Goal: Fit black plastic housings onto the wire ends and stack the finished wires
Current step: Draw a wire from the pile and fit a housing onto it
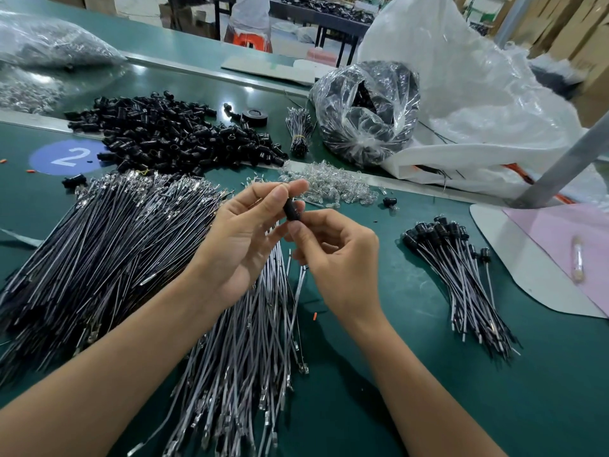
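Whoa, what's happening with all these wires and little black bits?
A person is fitting a black housing onto a wire end. The left hand and right hand both pinch it above the green table. The loose housings are heaped at the back, the bare wires lie spread on the left, and a small stack of finished wires sits on the right.

Light: bright, even, overhead; white glare patches on the green table [197, 82] beyond the left hand [244, 235] and on the clear plastic bag [362, 110] beyond the right hand [336, 258]. Shadows: soft, under and nearer than the hands. Image: sharp at the hands, softer far beyond, wide-angle bowing at the edges.
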Available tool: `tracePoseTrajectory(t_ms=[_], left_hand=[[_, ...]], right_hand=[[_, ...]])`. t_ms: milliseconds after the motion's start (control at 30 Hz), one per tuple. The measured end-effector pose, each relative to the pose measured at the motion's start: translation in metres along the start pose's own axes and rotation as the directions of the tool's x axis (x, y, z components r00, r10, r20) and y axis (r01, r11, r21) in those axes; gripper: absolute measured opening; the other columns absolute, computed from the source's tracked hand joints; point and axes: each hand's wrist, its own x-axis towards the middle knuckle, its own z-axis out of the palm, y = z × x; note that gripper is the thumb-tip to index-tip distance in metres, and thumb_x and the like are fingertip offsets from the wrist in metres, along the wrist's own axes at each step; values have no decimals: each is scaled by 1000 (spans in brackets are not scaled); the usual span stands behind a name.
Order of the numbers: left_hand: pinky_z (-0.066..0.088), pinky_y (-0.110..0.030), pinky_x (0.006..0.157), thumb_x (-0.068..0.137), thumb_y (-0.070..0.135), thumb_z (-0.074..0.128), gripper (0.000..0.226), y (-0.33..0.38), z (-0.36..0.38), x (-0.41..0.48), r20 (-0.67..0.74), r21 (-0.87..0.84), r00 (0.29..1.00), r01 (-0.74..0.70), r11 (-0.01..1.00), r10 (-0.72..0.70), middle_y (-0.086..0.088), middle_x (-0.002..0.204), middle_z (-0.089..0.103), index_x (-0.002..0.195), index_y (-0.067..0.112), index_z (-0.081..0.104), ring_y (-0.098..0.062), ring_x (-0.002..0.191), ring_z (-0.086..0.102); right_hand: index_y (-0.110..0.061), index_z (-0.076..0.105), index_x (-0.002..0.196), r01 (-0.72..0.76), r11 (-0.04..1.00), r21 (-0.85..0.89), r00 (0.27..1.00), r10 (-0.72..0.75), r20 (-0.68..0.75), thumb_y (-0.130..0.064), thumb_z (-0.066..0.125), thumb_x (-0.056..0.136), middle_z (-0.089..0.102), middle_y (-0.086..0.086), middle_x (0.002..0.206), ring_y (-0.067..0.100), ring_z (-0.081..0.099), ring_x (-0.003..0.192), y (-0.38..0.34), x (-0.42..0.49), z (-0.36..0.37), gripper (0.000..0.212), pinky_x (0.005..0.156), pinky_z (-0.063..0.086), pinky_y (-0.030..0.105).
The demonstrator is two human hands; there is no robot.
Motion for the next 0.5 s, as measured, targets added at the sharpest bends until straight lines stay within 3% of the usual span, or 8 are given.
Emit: tracePoseTrajectory(t_ms=[167,333,500], left_hand=[[55,-22,75,81,17,61,17,-2,1,0,34,43,999,-41,998,40,0,101,74,69,25,70,-9,82,67],[55,-21,75,78,18,63,16,-5,4,0,45,74,998,-47,996,44,1,102,74,66,26,70,-7,84,67],[55,-22,74,78,18,64,13,-7,4,0,46,54,999,-25,998,23,-2,104,73,67,24,65,-9,89,68]], right_hand=[[-9,73,91,9,1000,14,999,-8,-42,-3,71,87,74,2,75,12,67,59,2,-1,-2,7,60,59,34],[-5,74,96,0,1000,-25,999,-2,-52,-4,71,87,76,2,83,12,72,76,6,1,-2,10,76,58,34],[-7,75,96,15,997,-74,999,-17,-36,-5,71,87,76,1,84,15,72,79,6,1,-4,10,80,57,35]])
